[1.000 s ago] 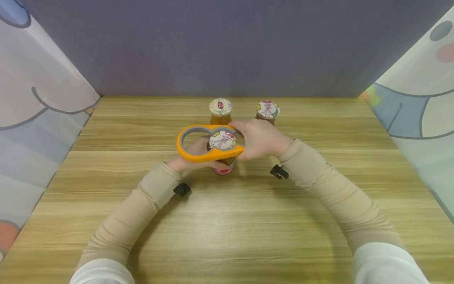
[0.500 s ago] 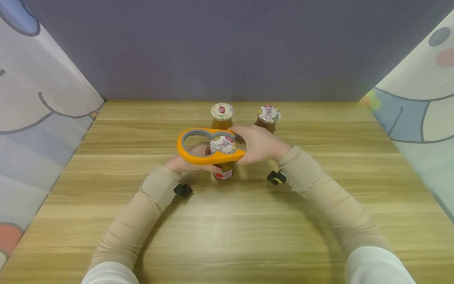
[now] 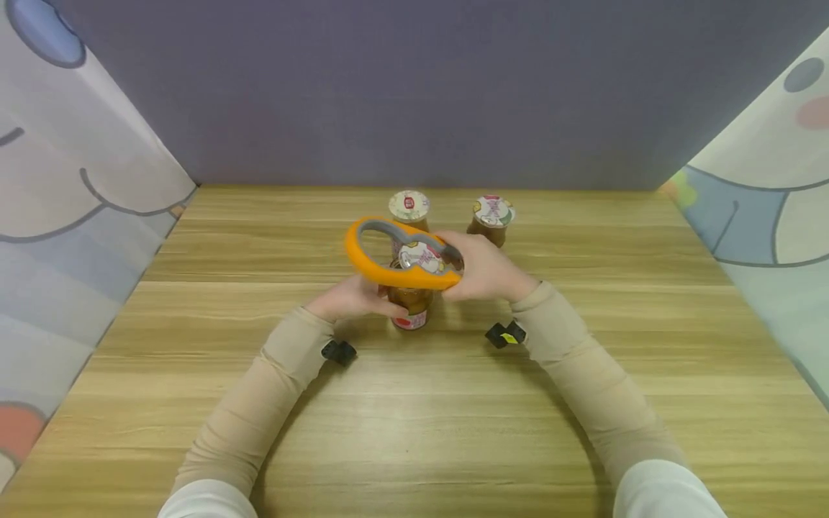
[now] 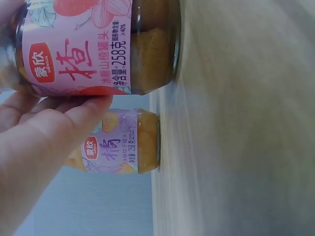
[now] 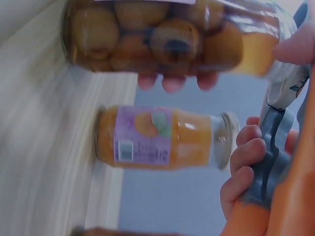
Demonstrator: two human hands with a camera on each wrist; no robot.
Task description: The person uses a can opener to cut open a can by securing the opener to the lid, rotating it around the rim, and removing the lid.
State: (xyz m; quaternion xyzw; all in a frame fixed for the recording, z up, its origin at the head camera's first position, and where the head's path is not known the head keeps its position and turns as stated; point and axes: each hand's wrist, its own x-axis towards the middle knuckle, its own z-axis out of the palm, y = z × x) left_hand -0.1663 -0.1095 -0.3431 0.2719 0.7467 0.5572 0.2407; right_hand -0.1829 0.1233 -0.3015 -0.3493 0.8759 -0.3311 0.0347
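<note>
My left hand (image 3: 356, 296) grips a glass jar of canned hawthorn (image 3: 411, 320) by its body, keeping it upright on the table. Its pink label faces the left wrist view, and brown round fruit shows through the glass in the right wrist view. Around the jar's white patterned lid (image 3: 421, 257) sits an orange jar opener (image 3: 355, 248) with grey toothed inner edges. My right hand (image 3: 482, 266) holds the opener's right end, fingers curled over both arms. In the right wrist view, the fingers (image 5: 247, 147) press on the grey edge (image 5: 268, 162).
Just behind stands a jar of canned orange (image 4: 115, 142) with a purple label, its lid (image 3: 409, 206) partly above the opener. Another dark jar (image 3: 492, 212) stands back right, close to my right hand. A grey wall (image 3: 414, 93) bounds the wooden table (image 3: 408, 424) at the back.
The opener's left end has swung away from me and to the right, turning clockwise about the lid. My right hand has shifted slightly right with it. My left hand keeps holding the jar.
</note>
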